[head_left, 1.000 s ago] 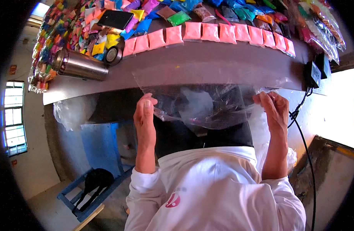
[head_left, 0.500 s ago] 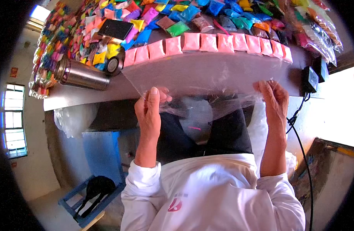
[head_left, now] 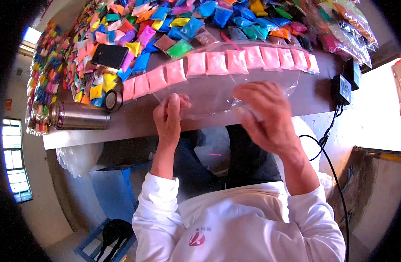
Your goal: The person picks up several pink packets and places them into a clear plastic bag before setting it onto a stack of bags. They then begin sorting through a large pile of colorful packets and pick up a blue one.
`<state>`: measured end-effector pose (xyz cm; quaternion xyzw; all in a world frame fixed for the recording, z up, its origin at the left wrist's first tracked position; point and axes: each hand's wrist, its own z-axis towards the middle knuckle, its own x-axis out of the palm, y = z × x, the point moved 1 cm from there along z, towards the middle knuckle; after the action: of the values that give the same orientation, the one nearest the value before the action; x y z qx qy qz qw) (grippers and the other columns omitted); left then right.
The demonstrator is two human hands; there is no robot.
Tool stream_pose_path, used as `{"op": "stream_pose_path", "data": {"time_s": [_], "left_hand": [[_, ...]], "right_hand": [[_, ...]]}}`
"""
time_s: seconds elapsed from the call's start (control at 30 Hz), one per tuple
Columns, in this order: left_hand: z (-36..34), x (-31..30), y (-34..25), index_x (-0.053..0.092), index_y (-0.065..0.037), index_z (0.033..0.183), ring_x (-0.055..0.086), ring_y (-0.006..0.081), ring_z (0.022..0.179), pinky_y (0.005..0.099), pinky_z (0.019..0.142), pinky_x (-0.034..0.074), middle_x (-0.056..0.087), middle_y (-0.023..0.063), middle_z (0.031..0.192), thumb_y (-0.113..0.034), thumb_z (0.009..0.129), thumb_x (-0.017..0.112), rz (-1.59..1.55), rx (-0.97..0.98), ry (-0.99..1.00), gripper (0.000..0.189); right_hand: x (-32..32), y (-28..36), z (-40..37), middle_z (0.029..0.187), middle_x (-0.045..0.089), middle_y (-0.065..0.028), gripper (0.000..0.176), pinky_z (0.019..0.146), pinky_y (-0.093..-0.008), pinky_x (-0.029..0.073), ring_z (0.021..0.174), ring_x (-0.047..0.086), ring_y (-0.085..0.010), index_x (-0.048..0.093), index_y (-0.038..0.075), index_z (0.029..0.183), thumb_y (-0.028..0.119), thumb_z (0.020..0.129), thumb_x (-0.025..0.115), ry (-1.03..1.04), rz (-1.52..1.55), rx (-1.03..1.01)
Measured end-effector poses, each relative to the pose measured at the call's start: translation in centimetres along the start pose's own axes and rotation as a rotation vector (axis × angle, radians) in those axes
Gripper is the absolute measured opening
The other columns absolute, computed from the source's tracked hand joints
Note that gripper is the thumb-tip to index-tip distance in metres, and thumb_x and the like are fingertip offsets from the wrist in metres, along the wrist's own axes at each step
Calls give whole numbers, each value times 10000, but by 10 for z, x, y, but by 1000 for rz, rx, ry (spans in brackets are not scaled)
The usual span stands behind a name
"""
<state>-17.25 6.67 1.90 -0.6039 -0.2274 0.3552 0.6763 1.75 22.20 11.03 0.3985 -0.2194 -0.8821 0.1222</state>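
Note:
A row of several pink packets [head_left: 215, 63] lies in a curve across the brown table [head_left: 314, 94]. Clear plastic film [head_left: 209, 96] spreads over the table between the packets and the front edge. My left hand [head_left: 170, 114] pinches the film near that edge, thumb up and fingers curled. Over the film's right part is my right hand [head_left: 266, 113], blurred by motion, with bent fingers just below the pink row. Whether its fingers touch or hold the film cannot be made out.
Behind the row lies a pile of colourful packets [head_left: 181, 49] with a black phone [head_left: 109, 56] on it. A steel flask [head_left: 80, 115] and its round lid [head_left: 113, 100] are at the left. Black adapters [head_left: 341, 89] with cables sit at the right edge.
My right hand has moved left and inward over the film, from the film's right corner. My left hand stays pinched. The view has shifted and tilted, and the film now lies closer to the table.

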Motion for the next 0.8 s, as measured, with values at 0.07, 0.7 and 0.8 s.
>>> {"op": "stream_pose_path", "data": {"time_s": [0.07, 0.7, 0.8], "left_hand": [[-1, -2, 3, 602, 4, 796, 602, 146, 787, 286, 757, 467, 658, 106, 897, -308, 1018, 472, -131, -37, -8, 405], [-8, -5, 8, 595, 1, 845, 593, 206, 870, 349, 813, 454, 640, 142, 985, -397, 1025, 390, -287, -38, -49, 483], [-10, -2, -1, 595, -4, 832, 593, 204, 864, 344, 820, 446, 642, 144, 967, -395, 1029, 381, -109, -29, -58, 488]], "right_hand": [[19, -2, 8, 945, 671, -156, 154, 795, -449, 475, 911, 640, -319, 627, 52, 905, 199, 859, 621, 181, 23, 71], [59, 7, 18, 1018, 644, -156, 380, 835, -473, 498, 978, 625, -373, 613, 65, 1041, 334, 783, 687, 582, 59, 79], [59, 8, 15, 1001, 651, -184, 325, 843, -469, 500, 964, 630, -378, 631, 30, 901, 346, 823, 637, 442, 196, -132]]}}
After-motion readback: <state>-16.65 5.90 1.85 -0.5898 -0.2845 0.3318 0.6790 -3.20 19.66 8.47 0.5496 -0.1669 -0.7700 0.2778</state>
